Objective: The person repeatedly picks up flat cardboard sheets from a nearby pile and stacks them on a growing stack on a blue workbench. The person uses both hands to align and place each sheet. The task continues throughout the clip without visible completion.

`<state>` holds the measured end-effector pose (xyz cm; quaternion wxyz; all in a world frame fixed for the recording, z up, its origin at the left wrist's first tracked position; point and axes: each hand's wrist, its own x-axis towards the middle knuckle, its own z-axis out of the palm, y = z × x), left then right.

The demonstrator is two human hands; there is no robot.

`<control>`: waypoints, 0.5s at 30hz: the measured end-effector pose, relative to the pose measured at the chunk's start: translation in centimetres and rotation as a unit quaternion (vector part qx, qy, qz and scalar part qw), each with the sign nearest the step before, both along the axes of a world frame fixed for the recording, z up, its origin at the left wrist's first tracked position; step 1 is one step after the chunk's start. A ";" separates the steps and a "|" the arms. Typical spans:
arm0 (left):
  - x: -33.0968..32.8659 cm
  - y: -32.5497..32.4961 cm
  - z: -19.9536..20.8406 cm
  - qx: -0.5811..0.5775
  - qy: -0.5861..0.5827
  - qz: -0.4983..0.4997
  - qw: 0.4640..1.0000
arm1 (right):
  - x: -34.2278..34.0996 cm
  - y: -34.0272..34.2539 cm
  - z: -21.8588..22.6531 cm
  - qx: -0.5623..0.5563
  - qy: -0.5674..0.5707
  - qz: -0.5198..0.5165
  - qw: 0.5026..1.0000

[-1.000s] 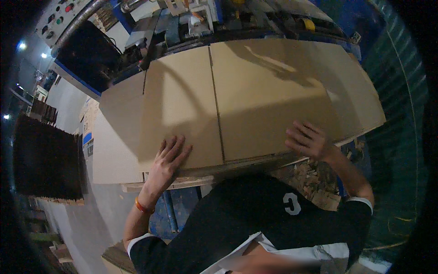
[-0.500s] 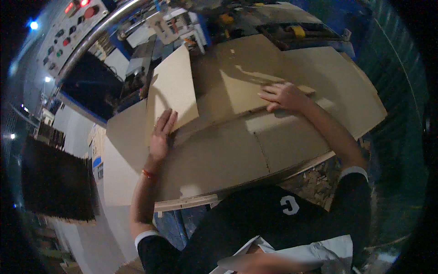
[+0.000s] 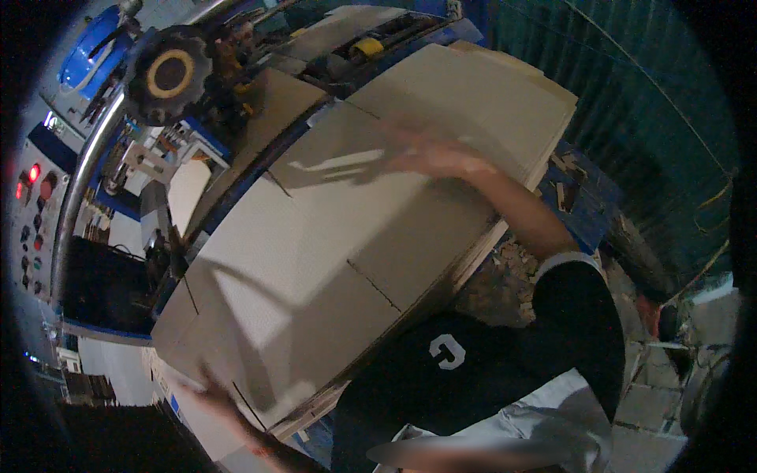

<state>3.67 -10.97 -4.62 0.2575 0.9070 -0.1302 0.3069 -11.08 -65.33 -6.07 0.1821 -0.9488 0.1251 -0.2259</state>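
A wide brown cardboard sheet [image 3: 315,236] with several short slots cut in from its edges lies flat before me, on top of other sheets. Over its far right part my right hand [image 3: 434,154] is stretched out, blurred, its fingers apart and holding nothing I can see. Whether it touches the sheet I cannot tell. At the sheet's near left corner is my left hand [image 3: 211,392], also blurred, with fingers spread beside the edge. Past the sheet's far edge, another piece of cardboard [image 3: 288,94] lies in the machine.
A machine with a dark handwheel [image 3: 169,75] and a metal rail [image 3: 95,150] stands at the far left. Its control panel [image 3: 35,213] has buttons and red lights. Cardboard scraps [image 3: 505,276] lie below the stack on the right. A green corrugated wall [image 3: 631,118] rises at the right.
The view has swung to the right. The folded-up cardboard flaps under my hands no longer show; a flat slotted sheet lies there. My left hand has moved to the near left corner.
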 end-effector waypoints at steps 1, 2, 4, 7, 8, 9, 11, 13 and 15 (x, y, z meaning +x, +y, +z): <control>-1.9 2.1 -0.5 -0.053 -0.019 0.048 0.997 | -3.3 -1.4 -0.3 0.064 -0.032 -0.067 0.995; -2.9 3.4 -1.7 -0.097 -0.028 0.082 0.991 | -6.8 -2.9 -0.7 0.155 -0.035 -0.144 0.977; -4.9 5.5 -5.0 -0.161 0.014 0.132 0.978 | -10.6 -4.6 -3.0 -0.050 -0.231 -0.404 0.883; -6.3 7.3 -9.5 -0.233 0.079 0.159 0.956 | -12.7 -6.8 -6.1 0.003 -0.139 -0.535 0.834; -6.5 7.8 -10.4 -0.253 0.091 0.164 0.949 | -12.9 -7.3 -6.9 0.046 -0.061 -0.565 0.821; -6.6 8.2 -10.8 -0.271 0.094 0.166 0.944 | -12.9 -7.8 -7.4 0.011 -0.063 -0.547 0.835; -7.1 8.8 -9.9 -0.310 0.084 0.160 0.933 | -12.8 -8.8 -7.9 -0.041 -0.052 -0.515 0.855; -7.3 9.1 -6.9 -0.359 0.048 0.124 0.924 | -12.9 -9.7 -7.8 0.021 -0.123 -0.505 0.854; -7.8 8.3 -3.4 -0.392 0.061 0.174 0.901 | -13.2 -10.6 -7.6 0.121 -0.216 -0.452 0.857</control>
